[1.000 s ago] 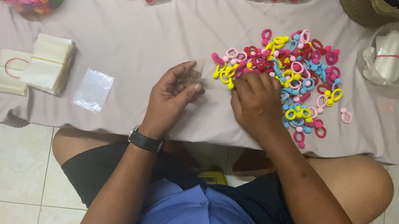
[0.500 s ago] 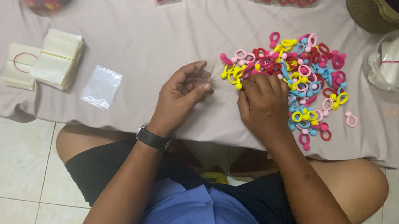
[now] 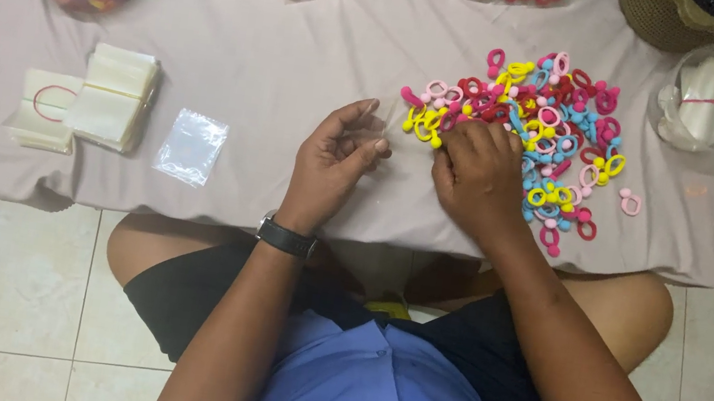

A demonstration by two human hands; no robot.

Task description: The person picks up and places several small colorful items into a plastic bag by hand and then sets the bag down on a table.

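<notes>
Left hand (image 3: pixel 334 164) pinches a small clear plastic bag (image 3: pixel 374 128) mid-table, fingers curled around it. Right hand (image 3: pixel 477 176), palm down, fingers bent, rests on the near edge of the colourful hair-tie pile (image 3: pixel 537 133); its grip can't be seen.

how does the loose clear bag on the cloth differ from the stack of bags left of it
The loose clear bag lies single, flat and shiny; the stack of bags is thick, many layered and whitish. The loose bag sits nearer the left hand; the stack sits farther left. Both rest on the cloth.
</notes>
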